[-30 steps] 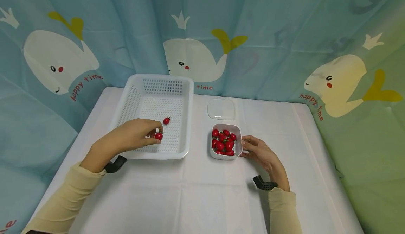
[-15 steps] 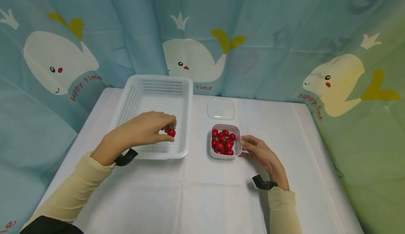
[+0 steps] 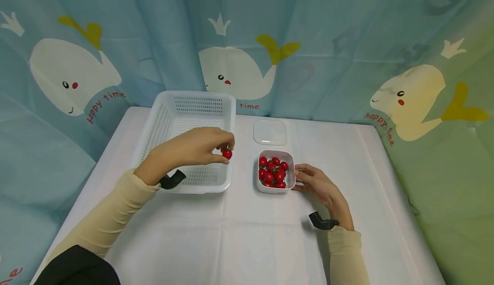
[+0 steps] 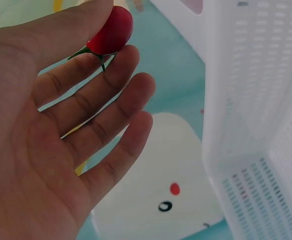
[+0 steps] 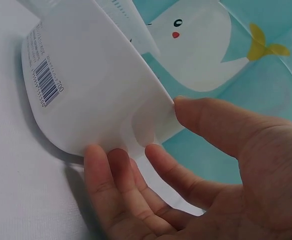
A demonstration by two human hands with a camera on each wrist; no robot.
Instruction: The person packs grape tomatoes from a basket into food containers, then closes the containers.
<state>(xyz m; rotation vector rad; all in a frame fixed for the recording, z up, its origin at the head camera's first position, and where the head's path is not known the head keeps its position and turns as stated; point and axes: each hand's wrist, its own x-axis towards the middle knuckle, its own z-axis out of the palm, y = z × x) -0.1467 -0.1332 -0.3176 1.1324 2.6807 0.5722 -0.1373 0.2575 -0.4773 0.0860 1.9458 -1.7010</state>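
Note:
My left hand (image 3: 189, 148) pinches a red cherry tomato (image 3: 227, 154) between thumb and fingers, over the right rim of a white perforated basket (image 3: 204, 188). The left wrist view shows the tomato's green calyx (image 4: 88, 51) and the other fingers spread loosely. Part of the basket floor is hidden beneath this hand. Right of the basket stands a small white square container (image 3: 272, 190) holding several cherry tomatoes (image 3: 268, 176). My right hand (image 3: 316, 186) touches its right wall. In the right wrist view the thumb tip is at the rim, with fingertips against the barcoded side.
A clear lid (image 3: 270, 132) lies flat on the white-covered table (image 3: 247, 242) behind the container. A blue-green curtain (image 3: 328, 92) with whale prints hangs along the back and both sides. A dark rounded shape (image 3: 79, 268) shows at the lower left.
My left hand has carried the pinched tomato rightward from inside the basket to its right rim. The loose tomato seen on the basket floor is out of sight. My right hand stays put.

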